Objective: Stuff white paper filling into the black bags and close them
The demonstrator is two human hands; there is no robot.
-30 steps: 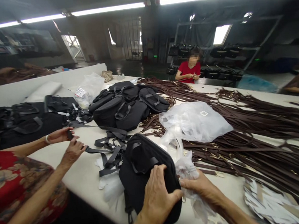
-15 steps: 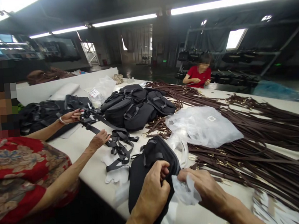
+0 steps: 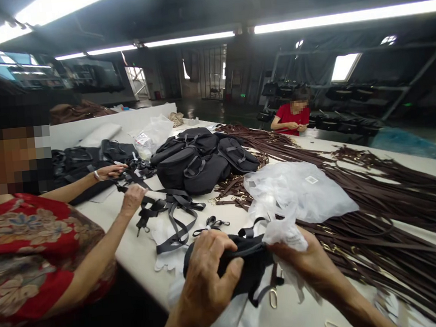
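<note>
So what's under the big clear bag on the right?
Dark brown leather straps run out from under the clear plastic bag; directly beneath it, the cloudy plastic hides what lies there.

We see a black nylon bag (image 3: 245,260) against crumpled translucent white plastic (image 3: 285,234), dark grey webbing straps (image 3: 172,208) and masses of dark brown leather straps (image 3: 365,237), while a co-worker's blouse (image 3: 31,251) is red with beige-and-grey florals and a distant shirt (image 3: 290,119) plain red.
</note>
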